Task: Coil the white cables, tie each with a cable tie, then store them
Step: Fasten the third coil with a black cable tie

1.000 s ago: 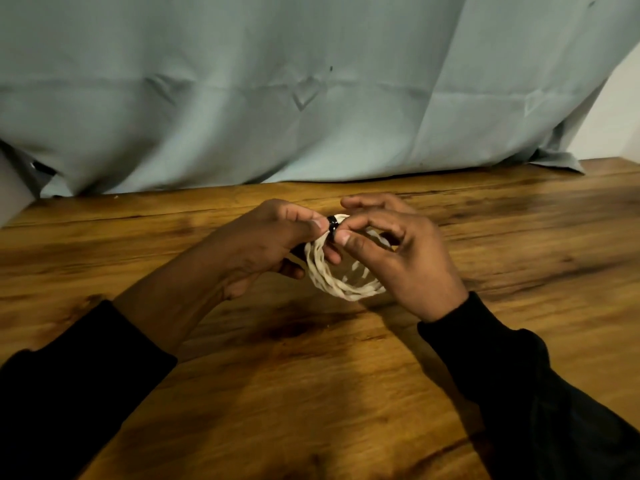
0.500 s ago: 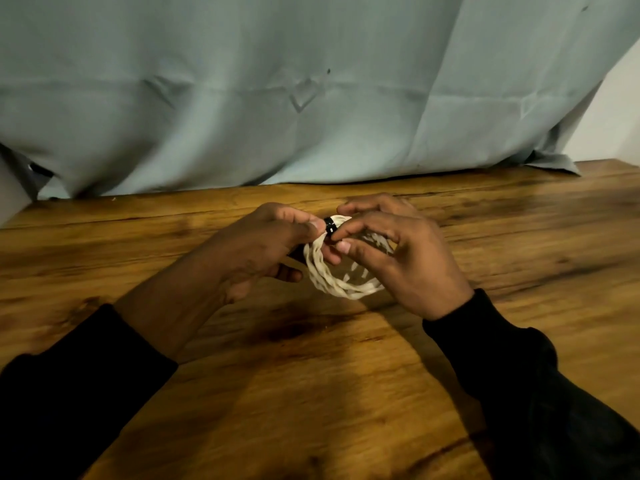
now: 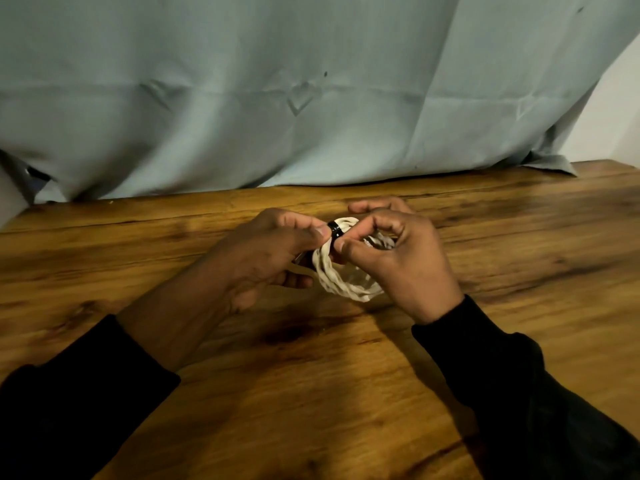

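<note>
**A:** White braided cable point(image 3: 346, 285): state its position and who holds it.

**B:** Centre of the frame, coiled into a small ring, held between both hands just above the wooden table point(image 3: 346, 393). The left hand point(image 3: 263, 258) pinches the black cable tie point(image 3: 335, 231) at the coil's upper edge between thumb and forefinger. The right hand point(image 3: 401, 268) pinches the coil just beside the tie, its remaining fingers curled over the loops.

**A:** Handling properties?

**B:** By appearance: light, soft, springy. The loops are likely to fan apart if released before the tie is closed.

**A:** Recommended grip point?

**B:** Across all strands, next to the tie. A grey-blue cloth point(image 3: 277, 98) fills the upper frame. No storage container is visible.
</note>
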